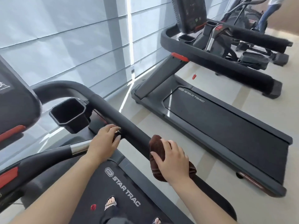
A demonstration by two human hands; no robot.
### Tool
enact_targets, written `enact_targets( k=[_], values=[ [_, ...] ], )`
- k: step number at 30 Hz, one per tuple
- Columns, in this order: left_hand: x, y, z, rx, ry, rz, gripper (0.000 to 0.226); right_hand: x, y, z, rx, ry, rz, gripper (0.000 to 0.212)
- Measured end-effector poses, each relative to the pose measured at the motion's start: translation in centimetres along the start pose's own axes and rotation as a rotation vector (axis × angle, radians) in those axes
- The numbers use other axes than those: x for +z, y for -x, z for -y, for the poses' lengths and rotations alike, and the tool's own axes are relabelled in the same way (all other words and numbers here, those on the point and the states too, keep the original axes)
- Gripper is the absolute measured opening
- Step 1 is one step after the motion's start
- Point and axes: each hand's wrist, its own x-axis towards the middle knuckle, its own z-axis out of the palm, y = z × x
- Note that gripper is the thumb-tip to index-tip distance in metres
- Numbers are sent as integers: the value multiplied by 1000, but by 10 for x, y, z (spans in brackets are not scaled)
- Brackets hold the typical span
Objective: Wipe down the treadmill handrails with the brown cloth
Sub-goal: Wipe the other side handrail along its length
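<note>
The black right handrail point(113, 110) of the treadmill I stand on runs from the upper left down to the lower right. My right hand point(171, 160) presses the brown cloth point(155, 143), which is wrapped over the rail about halfway along it. Further up the same rail, my left hand point(103, 141) rests against its inner side with fingers curled on it. A short inner grip with a chrome band point(79, 147) lies left of my left hand.
A black cup holder point(69, 113) hangs beside the rail near the console point(14, 101). A second Star Trac treadmill point(226, 123) stands to the right across a strip of pale floor. Window blinds fill the back. A person stands at the far top right.
</note>
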Motion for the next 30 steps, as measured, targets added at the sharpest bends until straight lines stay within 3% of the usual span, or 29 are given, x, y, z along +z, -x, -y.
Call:
enact_targets(
  k=[5, 10, 14, 19, 24, 30],
  values=[
    [33, -14, -75, 235, 11, 41, 32, -19, 43, -46, 87, -27, -10, 71],
    [67, -25, -106, 207, -198, 282, 40, -31, 73, -76, 221, -22, -54, 79],
    [77, -19, -105, 213, -266, 178, 43, -23, 54, -56, 296, 43, -40, 67],
    [75, -19, -105, 232, -316, 171, 39, -11, 19, -25, 301, 20, 11, 61],
    [75, -17, -104, 256, -377, 140, 40, -15, 44, -33, 329, -18, -95, 61],
    [82, -36, -122, 612, -285, 497, 45, -22, 100, -60, 576, 52, -279, 53]
  ],
)
